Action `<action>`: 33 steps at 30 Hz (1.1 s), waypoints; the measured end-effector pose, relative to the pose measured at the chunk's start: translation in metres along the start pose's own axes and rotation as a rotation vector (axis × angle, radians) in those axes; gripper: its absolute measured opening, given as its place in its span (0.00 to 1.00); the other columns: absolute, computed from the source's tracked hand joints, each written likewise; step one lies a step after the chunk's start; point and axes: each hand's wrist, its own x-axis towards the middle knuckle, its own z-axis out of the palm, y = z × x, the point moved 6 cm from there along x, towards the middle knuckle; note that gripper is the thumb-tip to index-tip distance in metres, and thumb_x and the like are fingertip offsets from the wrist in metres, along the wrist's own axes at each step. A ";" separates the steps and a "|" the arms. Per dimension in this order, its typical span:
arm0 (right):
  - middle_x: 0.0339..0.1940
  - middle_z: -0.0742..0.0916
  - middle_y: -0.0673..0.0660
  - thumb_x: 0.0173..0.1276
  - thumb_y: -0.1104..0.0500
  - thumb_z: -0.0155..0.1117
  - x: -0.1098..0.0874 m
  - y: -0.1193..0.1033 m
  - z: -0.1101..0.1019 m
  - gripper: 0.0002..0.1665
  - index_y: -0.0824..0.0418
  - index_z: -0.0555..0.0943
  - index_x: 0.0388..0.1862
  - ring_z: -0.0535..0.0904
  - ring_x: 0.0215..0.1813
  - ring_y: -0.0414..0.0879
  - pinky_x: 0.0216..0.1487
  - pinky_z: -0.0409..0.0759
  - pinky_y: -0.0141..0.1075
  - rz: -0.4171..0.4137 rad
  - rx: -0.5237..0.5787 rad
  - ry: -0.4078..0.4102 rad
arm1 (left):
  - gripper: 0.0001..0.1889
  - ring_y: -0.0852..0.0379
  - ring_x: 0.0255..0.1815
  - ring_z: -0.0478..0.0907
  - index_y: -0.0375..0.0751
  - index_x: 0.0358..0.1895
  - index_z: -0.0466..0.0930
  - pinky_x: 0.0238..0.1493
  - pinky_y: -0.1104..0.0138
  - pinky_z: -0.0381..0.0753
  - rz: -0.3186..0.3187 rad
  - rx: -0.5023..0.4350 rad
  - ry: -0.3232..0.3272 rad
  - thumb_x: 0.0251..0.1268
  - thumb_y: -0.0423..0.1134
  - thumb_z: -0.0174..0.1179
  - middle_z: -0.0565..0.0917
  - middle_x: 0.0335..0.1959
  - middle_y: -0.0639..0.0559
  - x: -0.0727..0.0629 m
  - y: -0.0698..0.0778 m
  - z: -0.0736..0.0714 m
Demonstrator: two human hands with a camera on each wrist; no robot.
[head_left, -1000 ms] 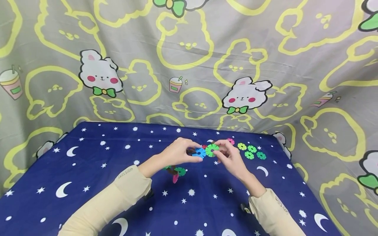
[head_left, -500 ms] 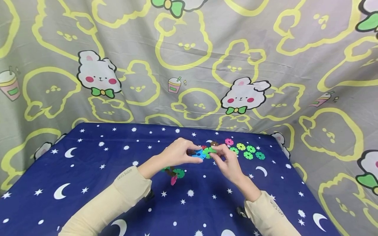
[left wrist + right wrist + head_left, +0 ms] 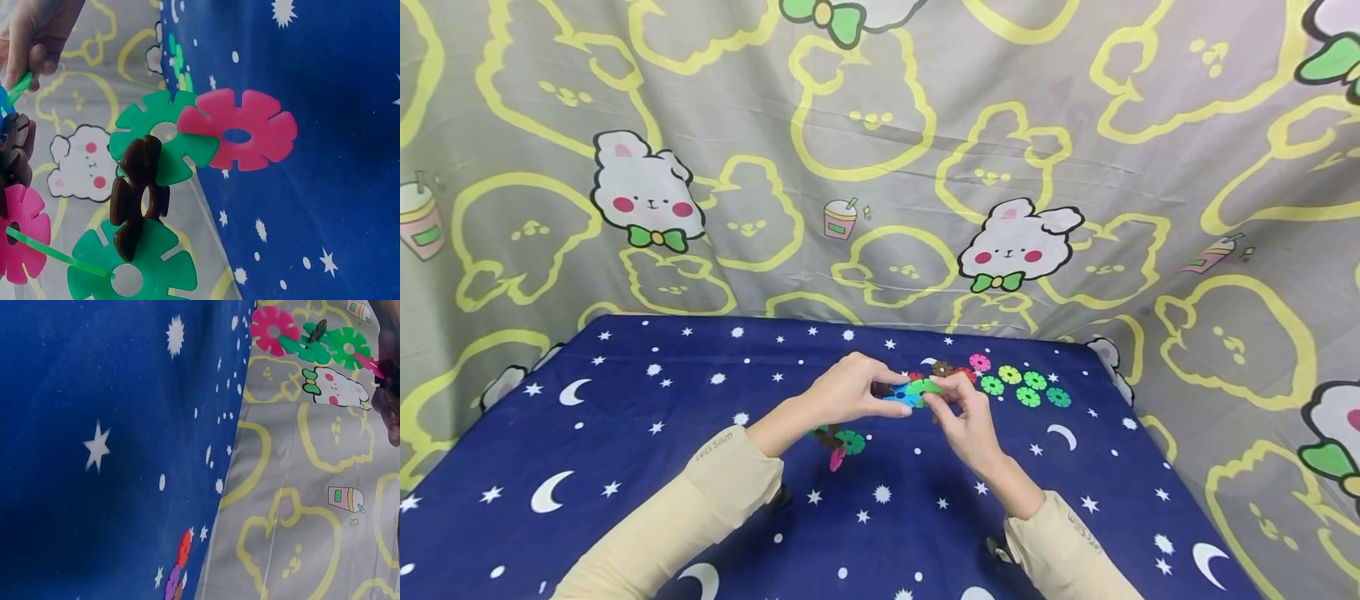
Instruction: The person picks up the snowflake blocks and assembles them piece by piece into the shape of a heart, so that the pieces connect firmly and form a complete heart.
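My left hand [image 3: 842, 390] grips a chain of notched interlocking plastic discs near its blue disc [image 3: 901, 397]. Below that hand hangs the rest of the chain. The left wrist view shows its pink disc [image 3: 275, 115], dark green disc [image 3: 94, 256] and brown disc [image 3: 128, 234] slotted into one another at angles. Between thumb and fingers, my right hand [image 3: 966, 417] pinches a light green disc [image 3: 917, 387]. That disc overlaps the blue one's right edge in the head view, and the fingertips cover part of it.
Loose discs lie behind the right hand: a pink one [image 3: 980, 362], a yellow-green one [image 3: 1009, 374], a teal one [image 3: 1058, 397] and several more. A dark blue star-print cloth [image 3: 662, 467] covers the table. A patterned curtain [image 3: 745, 275] hangs along its back edge.
My right hand has moved left with the light green disc, from beside the blue disc to overlapping its edge, and the green disc has tilted. The left hand keeps its hold.
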 end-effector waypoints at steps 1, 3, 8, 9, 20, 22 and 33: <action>0.14 0.78 0.61 0.44 0.87 0.57 0.000 0.000 0.000 0.19 0.76 0.71 0.36 0.71 0.13 0.49 0.18 0.71 0.28 0.008 0.004 -0.008 | 0.22 0.68 0.20 0.68 0.40 0.48 0.82 0.22 0.76 0.67 0.003 -0.001 -0.002 0.52 0.49 0.65 0.84 0.29 0.54 0.000 0.000 0.000; 0.15 0.78 0.61 0.46 0.86 0.57 -0.002 0.000 0.000 0.19 0.75 0.71 0.38 0.72 0.14 0.47 0.20 0.72 0.28 0.030 0.013 -0.035 | 0.22 0.68 0.19 0.66 0.39 0.48 0.82 0.21 0.76 0.66 0.009 -0.010 -0.014 0.53 0.49 0.65 0.83 0.28 0.54 0.000 0.000 0.002; 0.21 0.82 0.62 0.55 0.81 0.56 -0.009 0.006 -0.006 0.17 0.71 0.71 0.43 0.77 0.22 0.40 0.25 0.77 0.33 0.119 0.078 -0.175 | 0.22 0.66 0.15 0.63 0.40 0.49 0.81 0.21 0.74 0.63 -0.002 -0.034 -0.071 0.55 0.50 0.63 0.81 0.23 0.58 -0.001 -0.001 0.010; 0.23 0.83 0.63 0.57 0.79 0.56 -0.010 0.007 -0.007 0.17 0.71 0.71 0.45 0.79 0.24 0.41 0.27 0.78 0.34 0.133 0.098 -0.206 | 0.22 0.66 0.15 0.63 0.41 0.49 0.81 0.23 0.73 0.64 -0.011 -0.034 -0.079 0.55 0.51 0.62 0.80 0.22 0.59 -0.001 -0.003 0.011; 0.25 0.85 0.64 0.55 0.81 0.56 -0.012 0.009 -0.011 0.17 0.73 0.75 0.45 0.82 0.26 0.47 0.26 0.79 0.34 0.149 0.059 -0.136 | 0.22 0.68 0.27 0.73 0.39 0.53 0.78 0.31 0.74 0.73 -0.021 -0.136 -0.056 0.57 0.47 0.62 0.83 0.40 0.52 0.001 -0.008 0.017; 0.25 0.84 0.66 0.54 0.83 0.56 -0.011 0.009 -0.010 0.17 0.75 0.75 0.43 0.82 0.26 0.51 0.26 0.79 0.32 0.146 0.053 -0.117 | 0.22 0.67 0.25 0.72 0.39 0.54 0.77 0.29 0.73 0.72 -0.009 -0.187 -0.032 0.58 0.45 0.61 0.83 0.42 0.51 0.003 -0.007 0.016; 0.27 0.84 0.68 0.57 0.79 0.56 -0.001 0.015 -0.007 0.16 0.74 0.74 0.46 0.82 0.26 0.47 0.32 0.79 0.29 0.147 0.126 -0.097 | 0.10 0.59 0.34 0.79 0.36 0.43 0.82 0.31 0.69 0.77 -0.014 -0.321 0.167 0.62 0.33 0.57 0.84 0.36 0.47 0.007 -0.007 0.006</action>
